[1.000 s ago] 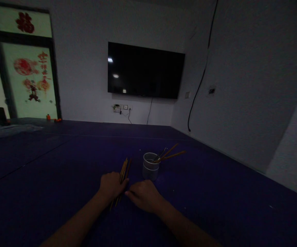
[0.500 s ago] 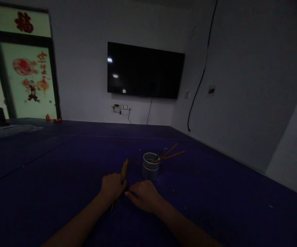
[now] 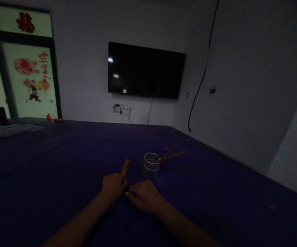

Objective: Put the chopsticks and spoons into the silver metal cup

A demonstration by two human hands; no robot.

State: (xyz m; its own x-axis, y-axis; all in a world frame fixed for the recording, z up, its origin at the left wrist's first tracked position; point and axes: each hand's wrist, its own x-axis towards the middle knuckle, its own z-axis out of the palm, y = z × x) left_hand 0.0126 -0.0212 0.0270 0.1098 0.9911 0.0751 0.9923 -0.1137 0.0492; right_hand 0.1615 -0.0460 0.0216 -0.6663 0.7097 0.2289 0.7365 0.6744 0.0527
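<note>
My left hand (image 3: 113,187) is closed around a bundle of thin wooden chopsticks (image 3: 125,167) that lies on the dark blue surface (image 3: 48,171), its tips pointing away from me. Beside it, my right hand (image 3: 143,196) rests knuckles up, fingertips pinched at the bundle's near part. Just beyond my right hand stands a small white cup (image 3: 151,166) with a few more sticks (image 3: 169,155) leaning out to the right.
The dim room has a wall-mounted black TV (image 3: 145,70), wall sockets with cables (image 3: 122,108) below it, and a cable (image 3: 201,73) running down the right wall. A glass door with red decorations (image 3: 30,75) is at the far left.
The chopstick bundle has been gathered tighter; one stick that lay splayed to the right now lies with the rest. Both hands stay almost where they were.
</note>
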